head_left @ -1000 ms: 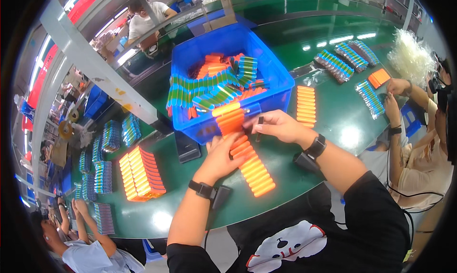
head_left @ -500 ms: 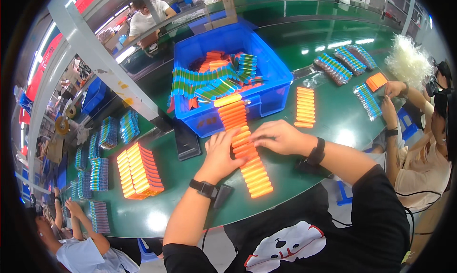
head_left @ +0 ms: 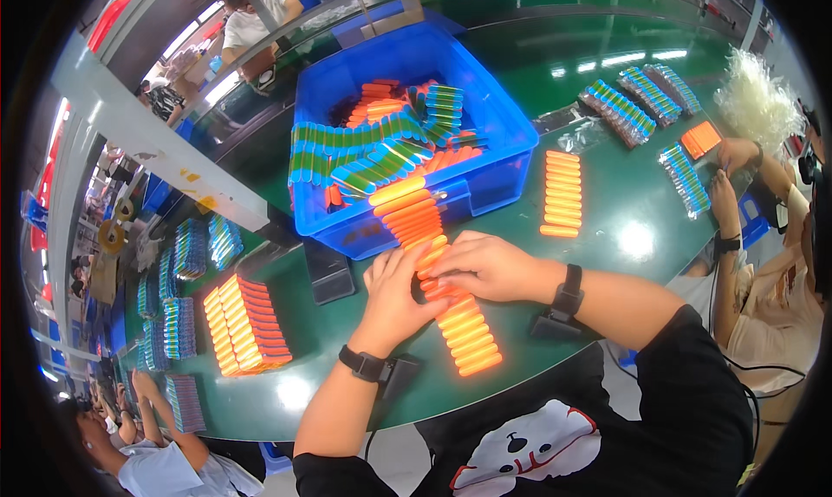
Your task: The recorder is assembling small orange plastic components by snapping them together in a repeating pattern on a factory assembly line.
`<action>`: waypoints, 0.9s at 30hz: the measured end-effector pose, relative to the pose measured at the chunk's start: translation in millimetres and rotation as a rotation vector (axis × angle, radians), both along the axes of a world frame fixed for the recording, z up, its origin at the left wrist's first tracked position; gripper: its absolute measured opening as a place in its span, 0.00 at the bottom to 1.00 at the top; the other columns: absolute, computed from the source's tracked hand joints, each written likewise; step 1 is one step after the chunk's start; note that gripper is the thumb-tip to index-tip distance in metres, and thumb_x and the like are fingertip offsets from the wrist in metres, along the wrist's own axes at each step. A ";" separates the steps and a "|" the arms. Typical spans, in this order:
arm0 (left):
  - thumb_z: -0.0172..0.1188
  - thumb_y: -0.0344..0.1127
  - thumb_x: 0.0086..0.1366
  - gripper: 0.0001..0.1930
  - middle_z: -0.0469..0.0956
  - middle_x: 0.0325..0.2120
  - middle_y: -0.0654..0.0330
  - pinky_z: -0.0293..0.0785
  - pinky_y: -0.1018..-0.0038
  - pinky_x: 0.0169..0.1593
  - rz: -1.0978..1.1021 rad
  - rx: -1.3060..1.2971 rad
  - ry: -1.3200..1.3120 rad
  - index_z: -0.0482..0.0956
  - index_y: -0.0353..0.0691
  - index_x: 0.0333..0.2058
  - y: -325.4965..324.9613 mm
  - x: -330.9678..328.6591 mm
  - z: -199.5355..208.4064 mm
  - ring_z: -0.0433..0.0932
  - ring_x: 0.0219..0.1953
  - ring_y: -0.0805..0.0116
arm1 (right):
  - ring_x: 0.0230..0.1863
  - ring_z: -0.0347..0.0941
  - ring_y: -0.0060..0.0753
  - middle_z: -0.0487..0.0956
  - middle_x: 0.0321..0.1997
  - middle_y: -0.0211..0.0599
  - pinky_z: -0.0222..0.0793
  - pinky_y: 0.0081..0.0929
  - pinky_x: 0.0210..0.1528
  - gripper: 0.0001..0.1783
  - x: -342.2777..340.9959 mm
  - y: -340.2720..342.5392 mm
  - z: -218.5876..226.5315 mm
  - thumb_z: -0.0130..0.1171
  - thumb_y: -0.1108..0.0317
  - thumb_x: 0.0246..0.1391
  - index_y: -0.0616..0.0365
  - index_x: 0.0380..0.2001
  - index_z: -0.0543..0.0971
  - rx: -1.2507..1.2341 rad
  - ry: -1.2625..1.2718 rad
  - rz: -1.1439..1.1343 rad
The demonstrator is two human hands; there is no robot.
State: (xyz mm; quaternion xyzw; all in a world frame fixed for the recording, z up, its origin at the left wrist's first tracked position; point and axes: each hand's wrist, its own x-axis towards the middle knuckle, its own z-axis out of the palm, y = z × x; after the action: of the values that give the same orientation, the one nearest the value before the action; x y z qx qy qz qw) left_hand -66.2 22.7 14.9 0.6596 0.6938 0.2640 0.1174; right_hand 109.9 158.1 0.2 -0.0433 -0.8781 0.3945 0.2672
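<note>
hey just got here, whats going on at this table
A person has the left hand and right hand together on the middle of a strip of orange pieces, which runs from the front rim of a blue bin toward the person. The bin holds more orange pieces and blue-green strips. A separate orange strip lies to the right on the green table.

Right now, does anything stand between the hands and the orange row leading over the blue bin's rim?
Nothing visible does: the left hand and right hand are both on the orange row in front of the blue bin, hiding part of it.
</note>
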 end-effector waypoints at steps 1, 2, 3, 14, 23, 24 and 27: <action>0.80 0.45 0.42 0.45 0.74 0.56 0.58 0.58 0.58 0.62 0.005 0.001 0.007 0.72 0.46 0.61 1.1 1.4 0.6 0.67 0.59 0.53 | 0.44 0.76 0.42 0.85 0.43 0.33 0.74 0.36 0.49 0.12 1.0 0.7 -0.2 0.66 0.73 0.54 0.54 0.43 0.86 0.012 -0.012 -0.012; 0.80 0.45 0.42 0.45 0.74 0.56 0.58 0.58 0.58 0.62 0.001 -0.004 0.012 0.72 0.46 0.61 0.9 1.1 0.1 0.67 0.59 0.53 | 0.44 0.76 0.42 0.85 0.43 0.33 0.74 0.36 0.49 0.12 0.9 0.7 0.2 0.66 0.73 0.54 0.54 0.43 0.86 0.006 -0.007 -0.016; 0.81 0.45 0.42 0.46 0.74 0.56 0.57 0.58 0.58 0.62 0.014 0.004 0.017 0.71 0.46 0.61 0.0 0.7 -0.7 0.67 0.60 0.53 | 0.45 0.75 0.42 0.84 0.43 0.33 0.73 0.36 0.49 0.10 0.9 0.5 1.4 0.65 0.72 0.55 0.54 0.41 0.85 0.030 -0.028 -0.035; 0.79 0.43 0.47 0.46 0.72 0.59 0.53 0.59 0.58 0.65 0.009 0.088 -0.062 0.68 0.43 0.64 -2.8 -0.3 4.4 0.66 0.62 0.50 | 0.48 0.75 0.38 0.77 0.43 0.38 0.72 0.35 0.51 0.07 22.7 10.7 13.4 0.61 0.67 0.62 0.60 0.36 0.82 -0.233 0.068 -0.174; 0.67 0.43 0.58 0.29 0.80 0.50 0.55 0.61 0.62 0.62 -0.371 0.117 -0.353 0.77 0.40 0.58 -33.5 3.6 2.4 0.72 0.51 0.55 | 0.32 0.76 0.18 0.84 0.32 0.30 0.74 0.24 0.39 0.11 40.1 -4.3 27.6 0.62 0.64 0.66 0.63 0.38 0.82 -0.815 -0.311 0.464; 0.67 0.43 0.58 0.29 0.80 0.50 0.55 0.61 0.62 0.62 -0.375 0.114 -0.352 0.77 0.40 0.58 -33.5 5.4 -0.7 0.72 0.51 0.55 | 0.32 0.77 0.19 0.84 0.32 0.30 0.74 0.23 0.39 0.12 41.2 -3.8 23.8 0.62 0.63 0.65 0.63 0.37 0.82 -0.772 -0.396 0.541; 0.69 0.41 0.58 0.30 0.80 0.48 0.57 0.60 0.63 0.62 -0.089 0.062 -0.496 0.76 0.41 0.59 -31.0 14.5 -0.2 0.74 0.49 0.57 | 0.34 0.81 0.21 0.84 0.31 0.32 0.75 0.22 0.36 0.15 41.8 -7.4 27.7 0.62 0.59 0.64 0.63 0.37 0.83 -0.711 -0.589 0.716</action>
State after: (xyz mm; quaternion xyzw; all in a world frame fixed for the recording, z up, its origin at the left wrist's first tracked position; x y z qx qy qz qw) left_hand -51.7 -8.4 14.6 0.6079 0.6056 0.4333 0.2755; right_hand 151.6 150.7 27.9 0.0613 -0.6889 0.7021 -0.1695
